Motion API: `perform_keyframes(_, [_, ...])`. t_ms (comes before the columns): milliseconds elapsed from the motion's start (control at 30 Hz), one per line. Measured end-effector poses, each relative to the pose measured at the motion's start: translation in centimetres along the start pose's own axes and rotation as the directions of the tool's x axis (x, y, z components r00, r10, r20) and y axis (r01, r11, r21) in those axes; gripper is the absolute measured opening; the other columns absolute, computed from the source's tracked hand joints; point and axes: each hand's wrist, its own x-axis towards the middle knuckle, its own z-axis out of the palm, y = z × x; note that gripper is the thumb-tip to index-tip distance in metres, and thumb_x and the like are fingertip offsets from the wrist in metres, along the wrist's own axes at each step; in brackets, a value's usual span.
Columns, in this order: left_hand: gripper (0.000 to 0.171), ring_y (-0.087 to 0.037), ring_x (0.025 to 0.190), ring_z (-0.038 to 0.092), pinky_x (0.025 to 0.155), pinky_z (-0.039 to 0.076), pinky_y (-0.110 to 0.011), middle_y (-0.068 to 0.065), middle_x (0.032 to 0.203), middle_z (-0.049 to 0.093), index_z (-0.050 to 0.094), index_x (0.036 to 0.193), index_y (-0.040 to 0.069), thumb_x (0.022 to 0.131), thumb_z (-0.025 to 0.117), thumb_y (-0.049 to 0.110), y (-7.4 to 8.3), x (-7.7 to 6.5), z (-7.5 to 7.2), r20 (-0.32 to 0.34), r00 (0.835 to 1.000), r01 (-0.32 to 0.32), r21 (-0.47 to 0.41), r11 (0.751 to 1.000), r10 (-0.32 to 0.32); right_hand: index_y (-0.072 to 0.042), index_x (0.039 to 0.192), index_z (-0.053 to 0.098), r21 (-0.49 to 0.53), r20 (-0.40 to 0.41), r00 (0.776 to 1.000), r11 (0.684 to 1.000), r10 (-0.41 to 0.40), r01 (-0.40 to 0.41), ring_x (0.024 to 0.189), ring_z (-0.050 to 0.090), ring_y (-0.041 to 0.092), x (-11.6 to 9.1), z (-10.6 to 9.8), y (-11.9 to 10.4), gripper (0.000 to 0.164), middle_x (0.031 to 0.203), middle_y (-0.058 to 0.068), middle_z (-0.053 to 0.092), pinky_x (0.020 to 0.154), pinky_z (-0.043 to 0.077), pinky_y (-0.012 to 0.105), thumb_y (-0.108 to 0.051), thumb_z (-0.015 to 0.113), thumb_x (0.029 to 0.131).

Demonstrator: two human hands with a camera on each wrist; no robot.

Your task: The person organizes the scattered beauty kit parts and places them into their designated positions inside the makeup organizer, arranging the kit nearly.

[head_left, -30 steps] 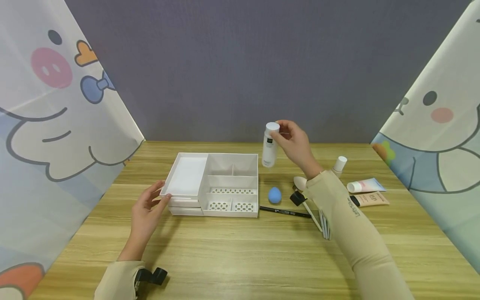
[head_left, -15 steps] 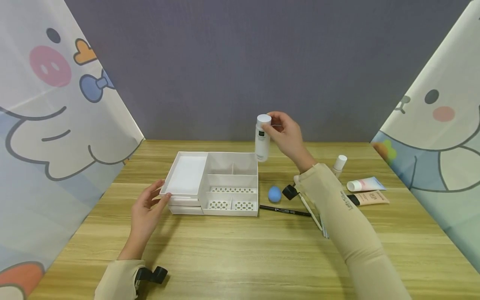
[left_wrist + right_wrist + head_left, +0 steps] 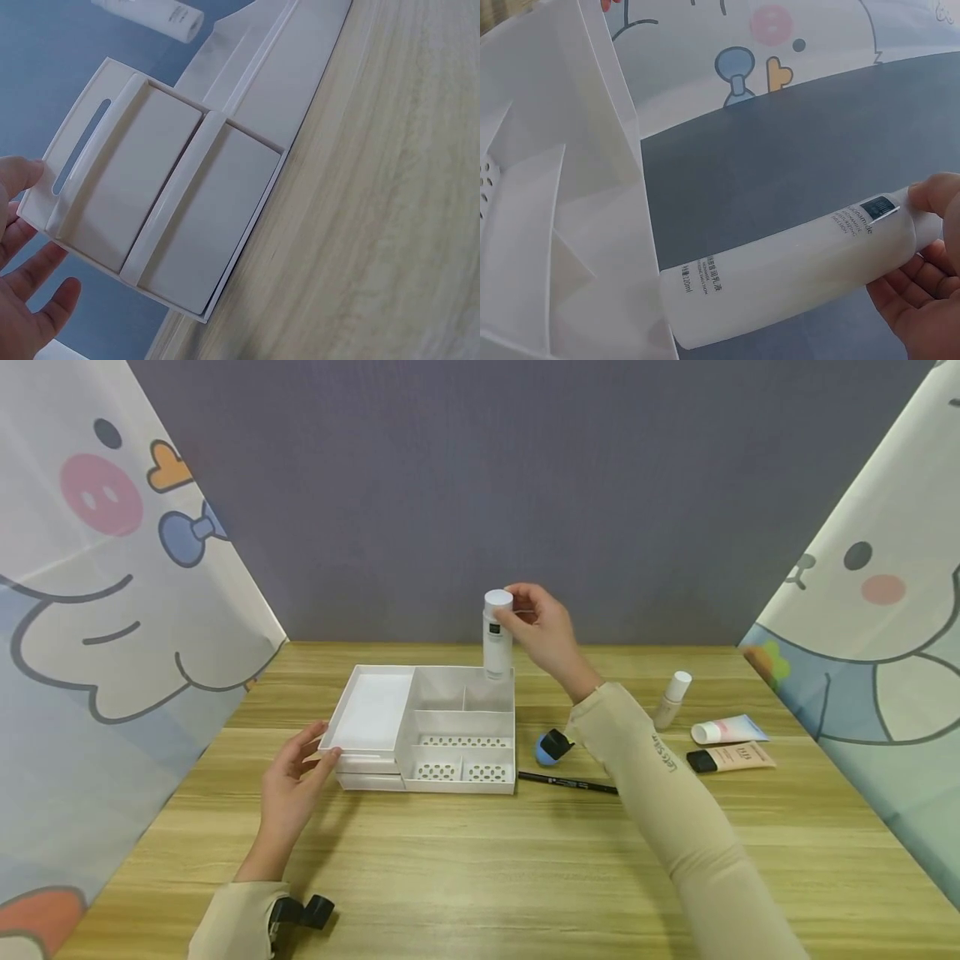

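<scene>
My right hand grips a white lotion bottle by its cap end, with the thumb in front. The bottle stands upright in the head view, its base overlapping the back right compartment of a white desktop organizer. In the right wrist view, the bottle's base lies right at the organizer's rim. My left hand holds the organizer's front left corner, thumb in front and fingers along the side. Two drawers fill that front in the left wrist view.
A blue makeup sponge, partly hidden by the right wrist camera, and a black pencil lie right of the organizer. Farther right are a small white-capped bottle, a white-and-blue tube and a beige tube. A grey wall stands behind.
My right hand has carried the lotion bottle up and leftward from beside the organizer to over its back right part. The left hand stays at the corner.
</scene>
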Motion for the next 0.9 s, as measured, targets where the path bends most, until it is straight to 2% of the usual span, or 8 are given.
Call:
perform_keyframes(200, [0.046,0.008,0.100,0.059,0.078,0.047,-0.008,-0.003,0.124,0.065,0.060,0.130,-0.006,0.086,0.071,-0.011,0.0,0.0,0.0,-0.004,1.000,-0.016,0.006,1.000,0.016,0.005,0.125,0.058,0.016,0.013,1.000,1.000,-0.006,0.006,0.107,0.059,0.028,0.2,1.7,-0.2,0.036,0.116,0.019,0.063,0.093,0.051,0.035,-0.010,0.069,0.094])
perform_keyframes(567, [0.045,0.007,0.100,0.060,0.078,0.047,-0.008,0.006,0.121,0.064,0.061,0.129,-0.008,0.085,0.072,-0.012,-0.2,0.0,0.0,-0.008,1.000,-0.028,-0.003,1.000,0.028,0.005,0.123,0.059,0.048,0.038,0.999,0.999,-0.010,0.008,0.106,0.060,0.026,0.1,4.8,-0.1,0.033,0.114,0.018,0.064,0.092,0.052,0.034,-0.008,0.069,0.094])
perform_keyframes(900, [0.046,0.007,0.100,0.060,0.077,0.046,-0.007,-0.001,0.122,0.066,0.061,0.128,-0.008,0.084,0.071,-0.015,-0.1,-0.1,0.0,-0.014,0.998,-0.056,-0.016,0.998,0.055,0.006,0.124,0.059,0.072,0.049,0.999,0.997,-0.012,0.009,0.109,0.060,0.027,-0.3,6.9,0.4,0.034,0.116,0.018,0.063,0.092,0.052,0.030,-0.009,0.068,0.095])
